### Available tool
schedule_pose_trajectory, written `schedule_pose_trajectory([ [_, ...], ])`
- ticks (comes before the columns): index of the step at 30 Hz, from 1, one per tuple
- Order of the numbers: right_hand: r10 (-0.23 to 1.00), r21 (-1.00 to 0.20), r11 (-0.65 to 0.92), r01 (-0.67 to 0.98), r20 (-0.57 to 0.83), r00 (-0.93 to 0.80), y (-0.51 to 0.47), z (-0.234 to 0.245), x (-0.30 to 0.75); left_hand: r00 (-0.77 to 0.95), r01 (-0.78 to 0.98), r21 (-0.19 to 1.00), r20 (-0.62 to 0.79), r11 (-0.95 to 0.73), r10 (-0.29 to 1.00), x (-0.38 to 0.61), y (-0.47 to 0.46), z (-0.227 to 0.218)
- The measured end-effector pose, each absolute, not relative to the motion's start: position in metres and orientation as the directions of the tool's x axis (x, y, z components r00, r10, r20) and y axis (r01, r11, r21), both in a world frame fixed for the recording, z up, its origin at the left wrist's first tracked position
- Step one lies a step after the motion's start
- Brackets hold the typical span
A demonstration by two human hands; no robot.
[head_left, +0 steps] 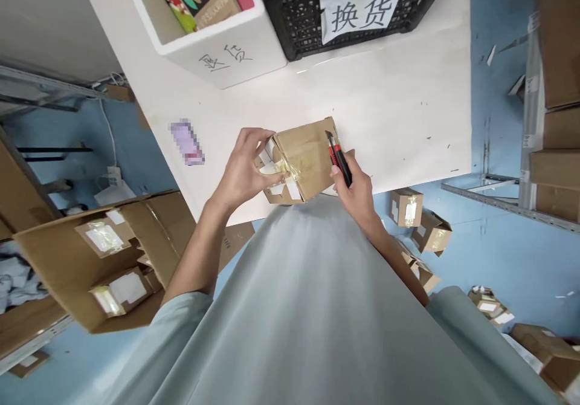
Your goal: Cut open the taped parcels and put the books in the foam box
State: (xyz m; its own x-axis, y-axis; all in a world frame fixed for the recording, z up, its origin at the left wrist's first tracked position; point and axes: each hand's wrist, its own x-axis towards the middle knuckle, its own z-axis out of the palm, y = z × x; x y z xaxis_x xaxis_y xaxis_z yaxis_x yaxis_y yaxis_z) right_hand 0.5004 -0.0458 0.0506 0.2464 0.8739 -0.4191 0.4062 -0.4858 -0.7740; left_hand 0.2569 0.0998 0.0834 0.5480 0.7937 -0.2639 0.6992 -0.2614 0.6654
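A small brown cardboard box (306,151) is at the near edge of the white table, tilted in front of my body. Clear tape and torn white labels cover its left end. My left hand (249,166) grips that end, thumb on the near side and fingers at the far corner. In my right hand (356,190) is a red and black box cutter (339,158), its dark blade tip pointing away from me over the box's right side. The lower fingers of my right hand are partly hidden, so I cannot tell whether they touch the box.
A white foam bin (217,60) holding packages and a black plastic crate (308,27) with a paper sign stand at the table's far side. A blurred purple item (186,142) lies left. Below left is a large open carton (58,272); several boxes (405,207) lie on the blue floor.
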Motion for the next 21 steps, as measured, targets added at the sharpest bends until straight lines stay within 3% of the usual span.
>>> schedule_pose_trajectory([
  [3,0.897,-0.752,-0.435,0.496,-0.407,0.171,-0.045,0.060,0.468,0.529,0.649,0.731,-0.238,-0.209,0.814,0.218,0.095,0.076],
  [12,0.923,-0.697,-0.329,0.637,-0.380,0.061,-0.047,0.076,0.392,0.509,0.512,0.856,-0.373,0.075,0.776,0.140,0.098,0.073],
  [16,0.920,-0.669,-0.292,0.683,-0.393,0.008,-0.047,0.080,0.364,0.405,0.564,0.822,-0.363,0.083,0.839,0.123,0.105,0.059],
  [21,0.868,-0.629,-0.286,0.723,-0.489,-0.083,-0.046,0.095,0.329,0.418,0.534,0.842,-0.345,0.080,0.841,0.098,0.109,0.033],
])
